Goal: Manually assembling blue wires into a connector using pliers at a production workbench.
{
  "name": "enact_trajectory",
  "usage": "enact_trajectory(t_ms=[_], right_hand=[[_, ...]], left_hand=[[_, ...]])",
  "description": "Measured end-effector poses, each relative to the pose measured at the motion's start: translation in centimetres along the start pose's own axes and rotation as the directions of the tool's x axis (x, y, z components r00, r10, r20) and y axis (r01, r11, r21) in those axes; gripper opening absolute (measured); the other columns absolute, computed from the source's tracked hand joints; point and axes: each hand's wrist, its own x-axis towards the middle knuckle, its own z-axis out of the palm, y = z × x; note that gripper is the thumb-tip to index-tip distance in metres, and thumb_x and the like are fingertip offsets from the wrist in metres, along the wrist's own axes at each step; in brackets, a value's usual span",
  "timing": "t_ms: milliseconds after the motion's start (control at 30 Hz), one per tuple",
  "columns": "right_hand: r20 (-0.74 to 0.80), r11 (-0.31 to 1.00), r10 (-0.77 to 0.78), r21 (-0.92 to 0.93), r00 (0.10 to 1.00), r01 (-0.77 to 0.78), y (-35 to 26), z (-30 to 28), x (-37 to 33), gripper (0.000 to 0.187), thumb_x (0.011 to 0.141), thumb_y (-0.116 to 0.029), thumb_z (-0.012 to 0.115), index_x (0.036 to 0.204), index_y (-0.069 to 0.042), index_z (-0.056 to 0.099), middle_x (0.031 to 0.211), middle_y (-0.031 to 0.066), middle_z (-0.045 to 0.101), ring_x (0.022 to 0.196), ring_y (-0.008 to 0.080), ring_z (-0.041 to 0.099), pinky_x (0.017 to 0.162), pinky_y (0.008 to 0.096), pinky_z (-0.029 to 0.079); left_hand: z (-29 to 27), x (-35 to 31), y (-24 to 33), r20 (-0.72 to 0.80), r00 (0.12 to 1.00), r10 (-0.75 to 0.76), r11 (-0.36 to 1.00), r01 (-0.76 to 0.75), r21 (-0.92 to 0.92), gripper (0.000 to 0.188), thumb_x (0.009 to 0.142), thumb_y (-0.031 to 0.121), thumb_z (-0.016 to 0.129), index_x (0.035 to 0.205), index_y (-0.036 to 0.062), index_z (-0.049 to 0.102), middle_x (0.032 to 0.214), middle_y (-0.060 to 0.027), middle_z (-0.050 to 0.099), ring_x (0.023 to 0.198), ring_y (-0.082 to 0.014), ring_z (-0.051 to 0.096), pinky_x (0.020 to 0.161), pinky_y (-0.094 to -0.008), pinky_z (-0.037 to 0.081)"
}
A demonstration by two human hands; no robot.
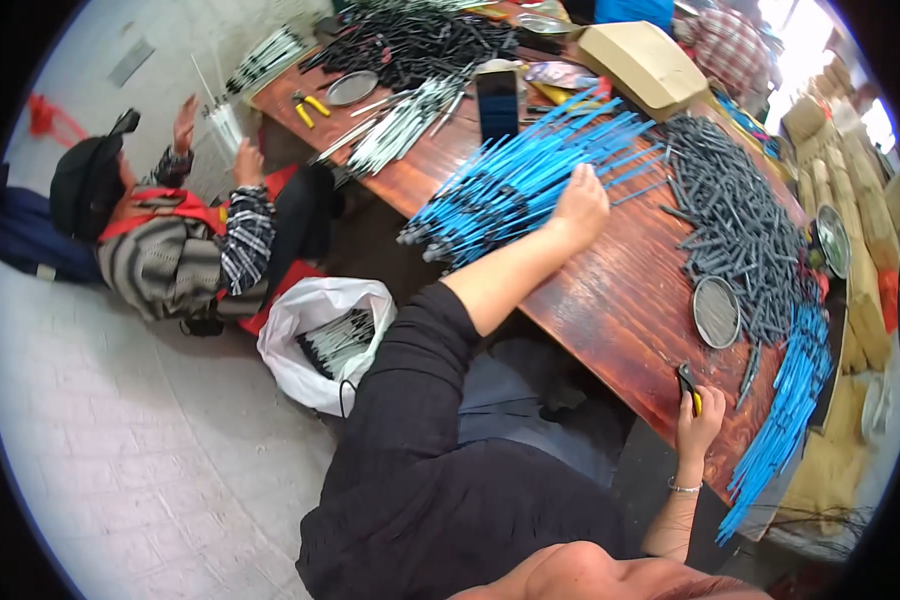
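Observation:
A broad pile of thin blue rods with black fittings at their near-left ends lies across the wooden table. My left hand is at the right side of this pile, its fingers bent together over the rods; what lies under the fingertips is partly hidden. Lower right, by the table's front edge, my right hand grips a pair of pliers with a dark head and yellow handles. A second bundle of blue rods lies to the right of that hand.
A heap of short dark grey tubes covers the table's right side, with a round metal dish beside it. Farther back are white rods, black pieces, a phone and a cardboard box. A white sack and a seated co-worker are at left.

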Motion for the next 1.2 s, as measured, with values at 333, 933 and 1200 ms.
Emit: enact_trajectory(t_ms=[333,933,1200], right_hand=[[0.045,0.989,0.112,0.096,0.993,-0.116,-1.5,2.5,-5.1,0.019,0.076,-0.006,0.064,0.091,0.001,0.057,0.091,0.0142,0.054,0.087,0.03,0.054,0.079,0.0386,0.043],[0.034,0.968,0.167,0.185,0.985,-0.17,5.3,3.4,-2.0,0.004,0.076,-0.002,0.061,0.079,0.001,0.059,0.075,0.0114,0.057,0.067,0.0244,0.058,0.06,0.0298,0.046],[-0.169,0.899,0.433,0.003,0.885,-0.439,24.9,-2.4,1.1,0.008,0.078,-0.009,0.061,0.076,-0.002,0.061,0.071,0.0121,0.058,0.063,0.0261,0.058,0.058,0.034,0.046]], left_hand=[[-19.9,-6.2,2.4,-0.145,0.989,0.03,0.756,-0.117,-0.644,0.021,0.067,0.017,0.056,0.079,-0.0005,0.058,0.077,-0.015,0.058,0.081,-0.0304,0.056,0.091,-0.0524,0.037],[-24.8,-3.7,10.0,-0.567,0.818,0.1,0.197,-0.574,-0.795,0.032,0.075,0.022,0.049,0.082,-0.0069,0.061,0.082,-0.0169,0.059,0.077,-0.027,0.06,0.08,-0.0406,0.051],[-23.0,8.0,22.3,-0.575,0.748,0.332,-0.353,-0.466,-0.811,0.02,0.075,0.015,0.054,0.078,-0.003,0.06,0.084,-0.0126,0.059,0.07,-0.0216,0.058,0.08,-0.0419,0.05]])
